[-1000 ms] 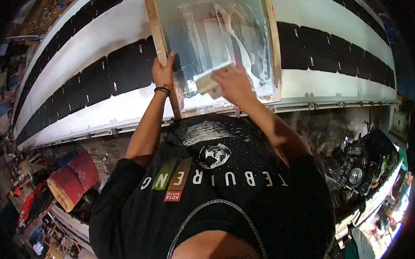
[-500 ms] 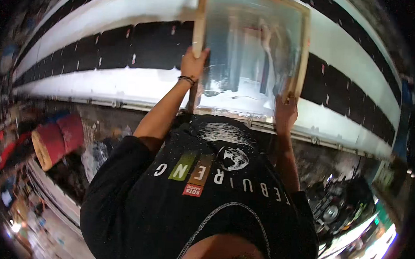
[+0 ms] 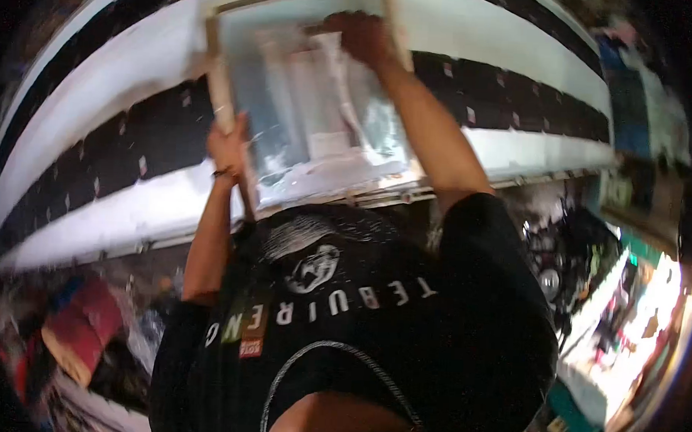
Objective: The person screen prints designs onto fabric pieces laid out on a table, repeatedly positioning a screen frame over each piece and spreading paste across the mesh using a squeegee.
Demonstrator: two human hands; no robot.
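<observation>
A wooden screen printing frame with a pale translucent mesh lies over a long white and black striped surface. My left hand, a dark band at its wrist, is closed around the frame's left rail near the lower corner. At the far end of the mesh, inside the frame, is my right hand, its fingers curled. A pale edge shows beside those fingers, but blur and the hand hide what it belongs to. Bright streaks and reflections cross the mesh.
Black panels with small pale marks run in a row along the white surface. A metal rail borders its near side. A red roll lies at lower left; dark machinery stands at right.
My right hand has gone from the frame's near right corner to the far end of the mesh. My left hand still holds the left rail. The whole view has shifted and turned.
</observation>
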